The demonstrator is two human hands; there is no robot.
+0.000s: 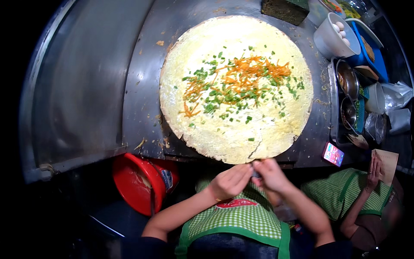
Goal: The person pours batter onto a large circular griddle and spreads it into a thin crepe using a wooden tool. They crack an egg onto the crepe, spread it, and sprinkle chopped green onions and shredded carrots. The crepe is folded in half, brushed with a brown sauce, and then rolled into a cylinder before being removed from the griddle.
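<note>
A big round egg-coated crepe (278, 126) lies on the metal griddle. Chopped green onion and herbs (210, 108) and orange shreds (244, 73) are scattered over its middle. A crack runs in from its near edge. My left hand (232, 181) and my right hand (271, 174) meet just at that edge, in front of the green checked apron (245, 221). A small grey thing (256, 174) shows between them, partly covered by the fingers. My right hand's fingers are curled on it; whether my left fingers hold it too, or the crepe's edge, is hidden.
A red bucket (118, 181) stands below the griddle at left. On the right are a white tub of eggs (334, 42), a blue tray (381, 69), metal bowls (347, 77) and a phone (333, 154). Another person in a checked apron holds a brown paper (388, 165). A dark block (286, 11) sits behind.
</note>
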